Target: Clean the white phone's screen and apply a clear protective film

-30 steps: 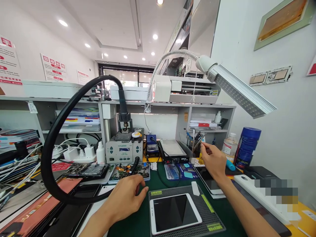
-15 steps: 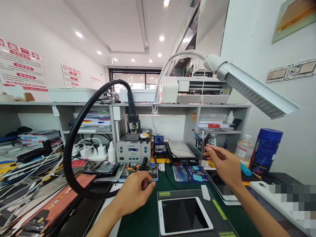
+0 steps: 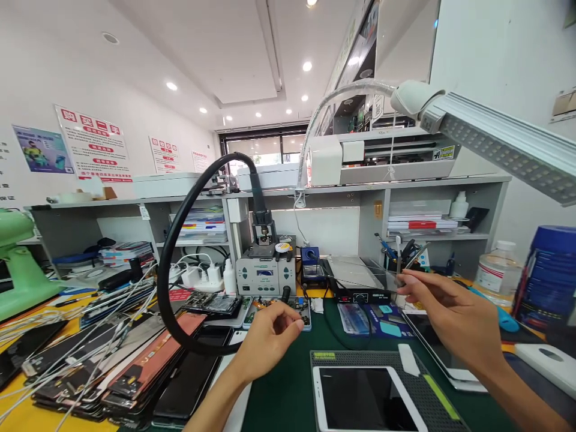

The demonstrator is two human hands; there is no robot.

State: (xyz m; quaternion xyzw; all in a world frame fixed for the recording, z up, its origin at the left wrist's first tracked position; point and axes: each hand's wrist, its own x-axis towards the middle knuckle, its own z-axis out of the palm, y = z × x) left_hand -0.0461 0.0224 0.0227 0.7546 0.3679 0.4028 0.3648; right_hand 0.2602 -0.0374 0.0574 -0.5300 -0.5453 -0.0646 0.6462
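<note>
My right hand (image 3: 450, 303) pinches the edge of a clear thin sheet (image 3: 387, 277) between thumb and fingertips, in front of the black-framed heating plate (image 3: 355, 273). The sheet is hard to see, and its far outline is lost against the plate. Over the left side of the green mat, my left hand (image 3: 270, 339) is loosely curled, thumb near the index finger, with nothing visible in it. Between and below the hands, a white tablet (image 3: 366, 399) with a dark screen lies face up on a grey textured pad (image 3: 432, 414). A small white tab (image 3: 408, 360) rests at the pad's upper right.
A black hose (image 3: 164, 282) loops beside my left hand from the hot-air station (image 3: 265, 273). Stacked screens and phone parts (image 3: 148, 354) crowd the left. Another tablet (image 3: 443, 345) lies under my right hand. A lamp (image 3: 508, 135) hangs above; bottles (image 3: 497, 273) stand right.
The view has turned left, so the bench appears shifted right. My right hand still pinches the clear sheet; my left hand stays curled and sits slightly higher in view.
</note>
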